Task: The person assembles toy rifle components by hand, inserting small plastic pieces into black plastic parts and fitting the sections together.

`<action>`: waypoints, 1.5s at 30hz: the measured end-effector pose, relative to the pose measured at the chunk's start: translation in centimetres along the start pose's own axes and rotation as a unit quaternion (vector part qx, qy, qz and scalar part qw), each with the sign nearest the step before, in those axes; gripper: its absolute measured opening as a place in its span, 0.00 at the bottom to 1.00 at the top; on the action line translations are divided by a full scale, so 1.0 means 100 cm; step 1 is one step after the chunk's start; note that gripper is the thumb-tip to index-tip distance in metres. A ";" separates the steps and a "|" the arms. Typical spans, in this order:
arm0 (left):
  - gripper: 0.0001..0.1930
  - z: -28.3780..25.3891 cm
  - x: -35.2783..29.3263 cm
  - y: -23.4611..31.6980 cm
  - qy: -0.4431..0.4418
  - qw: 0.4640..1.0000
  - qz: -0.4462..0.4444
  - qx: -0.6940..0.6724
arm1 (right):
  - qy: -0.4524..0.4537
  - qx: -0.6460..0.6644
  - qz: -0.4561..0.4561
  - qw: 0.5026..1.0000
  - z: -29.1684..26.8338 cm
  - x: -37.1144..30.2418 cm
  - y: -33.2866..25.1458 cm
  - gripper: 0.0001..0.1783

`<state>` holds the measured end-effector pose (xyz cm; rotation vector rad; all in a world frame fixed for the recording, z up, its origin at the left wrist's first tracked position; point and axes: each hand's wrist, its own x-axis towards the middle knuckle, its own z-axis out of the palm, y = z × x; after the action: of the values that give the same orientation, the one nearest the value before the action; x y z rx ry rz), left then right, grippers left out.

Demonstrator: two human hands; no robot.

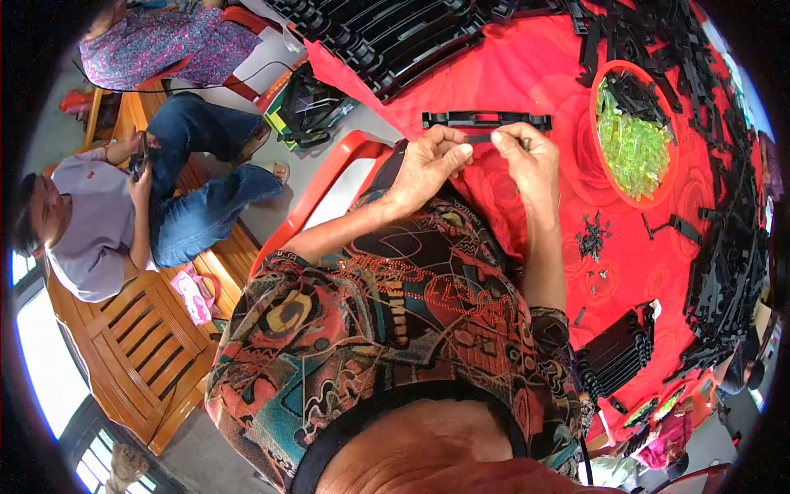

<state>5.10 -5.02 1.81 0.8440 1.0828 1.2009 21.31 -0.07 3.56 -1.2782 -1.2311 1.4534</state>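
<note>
Both hands are over the near edge of the red-covered table. My left hand (429,163) pinches one end of a thin black plastic strip (481,139). At its other end, the thumb and fingers of my right hand (531,165) are closed on it. A small dark bit shows among the right fingers, too small to name. Just beyond my fingertips, a long black plastic frame (453,118) lies crosswise on the cloth. To the right stands a red basin (596,132) with yellow-green translucent pieces (632,156) and small black parts in it.
Black frames (387,41) are lined up at the far edge. Loose black parts (732,247) heap along the right, with small dark bits (592,237) nearer me. A red chair (317,185) stands at my left; beyond it a person (107,206) sits on a wooden bench (140,354).
</note>
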 end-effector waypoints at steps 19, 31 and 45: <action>0.08 -0.008 -0.011 -0.008 -0.017 0.989 -0.149 -0.018 | -0.145 0.269 0.189 0.933 0.052 0.095 -0.003 0.06; 0.06 -0.005 0.002 -0.001 0.021 0.997 -0.060 -0.047 | -0.058 -0.051 0.009 0.997 -0.008 0.021 -0.027 0.07; 0.05 -0.001 -0.002 0.008 0.005 0.937 0.183 0.298 | 0.044 -0.016 0.012 0.999 -0.030 -0.003 0.010 0.04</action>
<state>4.77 -5.02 2.57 1.5628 1.3645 1.1862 24.29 -0.08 2.66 -1.3690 -1.1888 1.3845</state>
